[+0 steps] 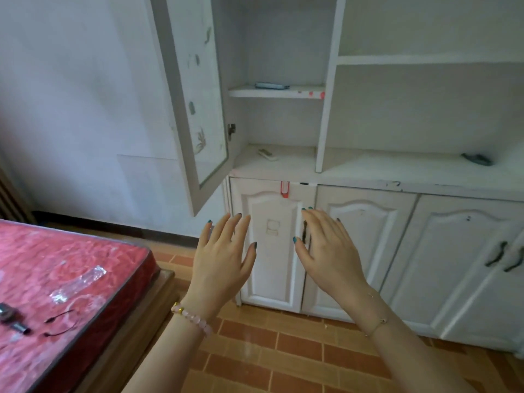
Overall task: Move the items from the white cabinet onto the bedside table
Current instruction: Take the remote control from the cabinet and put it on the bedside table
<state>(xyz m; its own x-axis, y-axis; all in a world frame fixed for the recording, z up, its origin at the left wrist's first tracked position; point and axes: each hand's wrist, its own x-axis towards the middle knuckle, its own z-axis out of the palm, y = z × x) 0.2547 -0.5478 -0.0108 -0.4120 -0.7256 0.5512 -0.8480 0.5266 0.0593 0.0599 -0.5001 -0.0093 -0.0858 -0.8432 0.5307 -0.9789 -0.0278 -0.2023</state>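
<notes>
The white cabinet (320,171) stands ahead with its upper left door (195,103) swung open. A flat dark-blue item (271,85) lies on the small inner shelf. Below it, a small white remote-like item (267,154) rests on the counter ledge. Far right on the same ledge lies a dark grey item (478,159). My left hand (224,259) and my right hand (329,248) hover with fingers spread in front of the lower doors, holding nothing. No bedside table is in view.
A bed with a red plastic-wrapped mattress (56,287) fills the lower left, with small dark objects (12,319) and cords on it. The floor (283,353) is brown tile. A red clip (284,189) hangs at the top of the lower left door.
</notes>
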